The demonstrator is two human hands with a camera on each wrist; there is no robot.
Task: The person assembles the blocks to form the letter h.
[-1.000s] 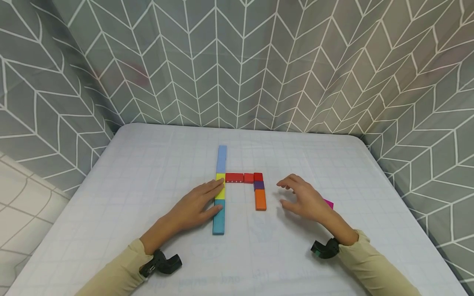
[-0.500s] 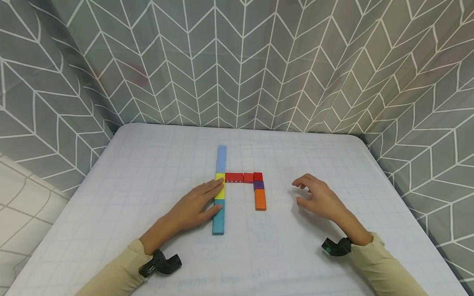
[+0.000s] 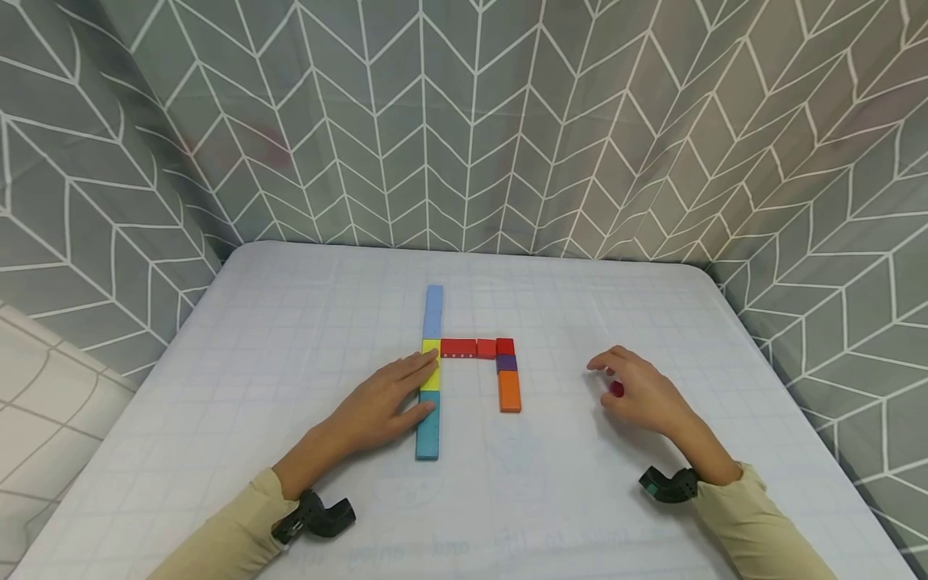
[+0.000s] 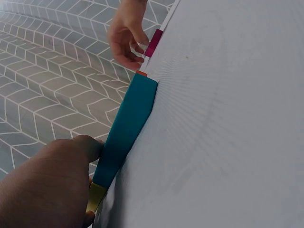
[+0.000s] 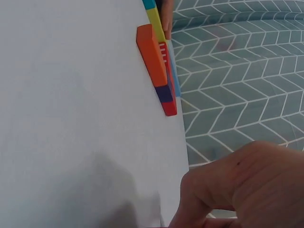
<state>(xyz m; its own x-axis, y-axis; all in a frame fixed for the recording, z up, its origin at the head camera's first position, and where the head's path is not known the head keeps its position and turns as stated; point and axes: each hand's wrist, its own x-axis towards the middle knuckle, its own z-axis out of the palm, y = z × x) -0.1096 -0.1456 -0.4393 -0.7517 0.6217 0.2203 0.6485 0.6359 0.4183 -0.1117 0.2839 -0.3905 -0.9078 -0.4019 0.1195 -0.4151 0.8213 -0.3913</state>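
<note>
Flat coloured blocks lie joined on the table. A light blue block (image 3: 433, 311), a yellow block (image 3: 431, 381) and a teal block (image 3: 428, 435) make a straight column. My left hand (image 3: 380, 407) rests on it, fingers on the yellow block and thumb on the teal one. From the yellow block, red blocks (image 3: 459, 347) run right to a purple block (image 3: 507, 363) and an orange block (image 3: 510, 392). Apart at the right, my right hand (image 3: 645, 396) hovers with loosely bent fingers over a magenta block (image 4: 153, 43). That block shows between thumb and fingers; contact cannot be told.
A white sheet with faint grid lines covers the table (image 3: 326, 306). Grey patterned curtains (image 3: 464, 121) hang behind and at both sides. Black cameras are strapped to both wrists.
My right hand has moved right, away from the orange block, to the magenta block, which shows in front of the palm now instead of behind the wrist. The left hand has stayed put.
</note>
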